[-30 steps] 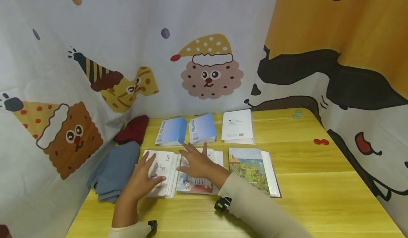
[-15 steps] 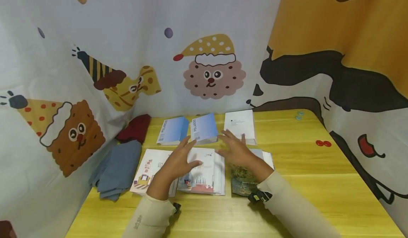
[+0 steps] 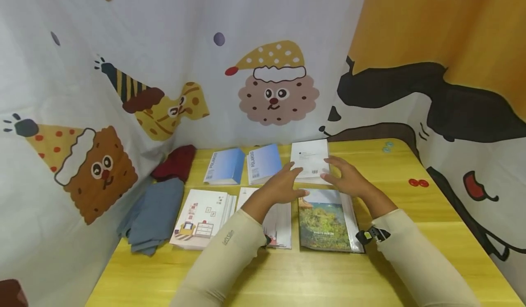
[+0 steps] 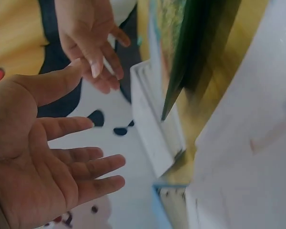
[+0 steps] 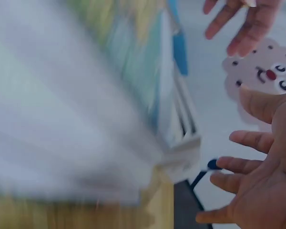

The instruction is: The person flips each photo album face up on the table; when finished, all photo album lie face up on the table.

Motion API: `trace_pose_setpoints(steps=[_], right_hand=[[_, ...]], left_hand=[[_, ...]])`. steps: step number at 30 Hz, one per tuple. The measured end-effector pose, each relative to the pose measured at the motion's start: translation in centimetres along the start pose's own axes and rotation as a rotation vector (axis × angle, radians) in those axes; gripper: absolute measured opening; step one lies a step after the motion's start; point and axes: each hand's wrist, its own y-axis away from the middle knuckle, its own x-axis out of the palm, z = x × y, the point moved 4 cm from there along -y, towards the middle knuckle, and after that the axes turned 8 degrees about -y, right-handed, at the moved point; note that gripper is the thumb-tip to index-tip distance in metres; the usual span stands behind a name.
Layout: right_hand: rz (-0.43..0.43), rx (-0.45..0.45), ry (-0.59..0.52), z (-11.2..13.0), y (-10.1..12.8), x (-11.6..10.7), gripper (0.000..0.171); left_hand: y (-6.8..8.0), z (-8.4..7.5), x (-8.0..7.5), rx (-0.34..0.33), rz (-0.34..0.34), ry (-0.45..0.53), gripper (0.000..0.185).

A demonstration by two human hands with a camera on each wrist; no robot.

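My left hand (image 3: 279, 187) is over the gap between the two rows of albums, fingers spread and holding nothing. To its right, my right hand (image 3: 349, 178) is beside a white album (image 3: 309, 154) in the back row, its fingers apart and likewise holding nothing. Below both hands lies a photo album (image 3: 322, 218) with a painted landscape cover. The left forearm hides part of a white album (image 3: 282, 222) in the front row. In the left wrist view the left palm (image 4: 43, 167) shows with fingers extended; the right palm (image 5: 267, 181) looks similar in the right wrist view.
Two blue Polaroid albums (image 3: 223, 166) stand in the back row. A white album with furniture drawings (image 3: 201, 215) lies front left. Folded grey-blue cloth (image 3: 154, 215) and dark red cloth (image 3: 174, 163) are at the table's left edge. A printed curtain (image 3: 275, 19) hangs behind.
Both hands have moved right, from over the two front white albums to around the landscape album and the back white album. The albums stay in their places; the head view shifts slightly.
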Motion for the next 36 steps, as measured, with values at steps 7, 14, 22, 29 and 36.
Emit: trace_pose_setpoints(steps=[7, 14, 22, 29, 36], right_hand=[[0.041, 0.065, 0.042, -3.2, -1.1, -2.0, 0.074], [0.077, 0.123, 0.025, -5.5, -2.8, -2.7, 0.076], [0.111, 0.181, -0.024, -7.1, -4.6, -2.8, 0.081], [0.171, 0.152, -0.119, -7.5, -5.0, -2.0, 0.075], [0.147, 0.106, -0.111, -7.9, -5.1, -1.4, 0.070]], left_hand=[[-4.2, -1.7, 1.2, -0.044, 0.036, -0.028, 0.080], [-8.0, -1.7, 2.2, -0.117, 0.046, -0.099, 0.078], [-9.7, -1.9, 3.1, -0.175, 0.076, -0.072, 0.077], [-10.3, -2.2, 3.8, -0.215, 0.100, -0.146, 0.076], [-11.8, -2.0, 5.1, -0.200, 0.036, -0.328, 0.068]])
